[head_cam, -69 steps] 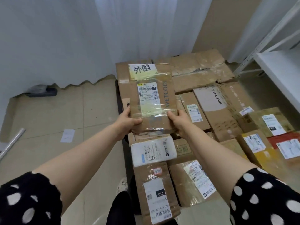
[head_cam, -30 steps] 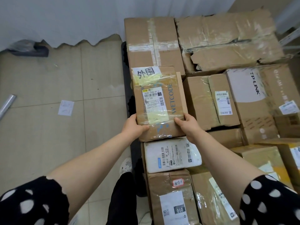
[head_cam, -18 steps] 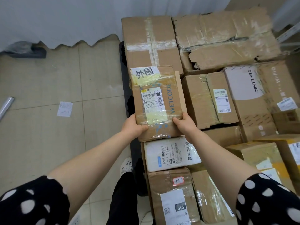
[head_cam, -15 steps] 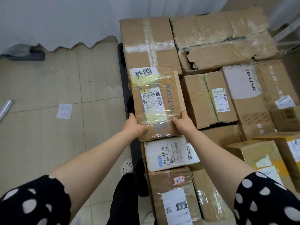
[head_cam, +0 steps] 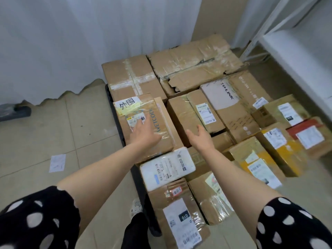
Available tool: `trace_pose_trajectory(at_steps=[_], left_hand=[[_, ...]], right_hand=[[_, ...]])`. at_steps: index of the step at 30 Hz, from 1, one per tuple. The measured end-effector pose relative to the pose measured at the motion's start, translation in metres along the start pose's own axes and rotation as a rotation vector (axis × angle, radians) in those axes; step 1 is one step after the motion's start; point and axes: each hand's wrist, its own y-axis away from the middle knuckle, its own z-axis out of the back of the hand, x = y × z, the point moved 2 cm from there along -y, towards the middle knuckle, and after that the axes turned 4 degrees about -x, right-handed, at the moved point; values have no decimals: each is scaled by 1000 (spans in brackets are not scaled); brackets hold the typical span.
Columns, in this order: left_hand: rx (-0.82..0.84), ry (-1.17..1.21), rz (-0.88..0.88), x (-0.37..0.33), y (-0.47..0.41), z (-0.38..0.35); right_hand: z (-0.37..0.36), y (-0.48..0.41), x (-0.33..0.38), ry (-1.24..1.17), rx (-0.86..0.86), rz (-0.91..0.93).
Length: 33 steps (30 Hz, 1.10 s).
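The left hand's fingers (head_cam: 141, 123) are lying straight and slightly apart, flat on the brown cardboard parcel wrapped in clear tape (head_cam: 159, 121), partly covering its white barcode label. The left hand (head_cam: 145, 134) is gripping nothing. The parcel is showing blue "WETCODE" lettering and a white slip handwritten "外围" (head_cam: 128, 103). It is sitting atop a plain carton at the left edge of the low black platform (head_cam: 138, 178), just beyond a white padded mailer (head_cam: 167, 169). The right hand (head_cam: 201, 136) is hovering with its fingers relaxed and apart, empty, near a brown box bearing a barcode label (head_cam: 195, 112). A "TP-LINK" carton (head_cam: 226, 95) is lying further right.
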Motion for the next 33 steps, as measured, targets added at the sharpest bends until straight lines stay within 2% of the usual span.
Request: trace_pose_trajectory(at_steps=[6, 12, 17, 22, 33], left_hand=[[-17, -170, -258, -124, 87, -40], [-11, -584, -553, -264, 219, -120], [7, -679, -814, -379, 311, -187], [33, -708, -1066, -473, 396, -249], [74, -723, -1499, -638, 543, -356]], right_hand=[[118, 57, -85, 276, -220, 100], [266, 140, -225, 438, -349, 77], [373, 210, -336, 364, -534, -22], [450, 281, -429, 243, -629, -174], [576, 385, -556, 133, -879, -460]])
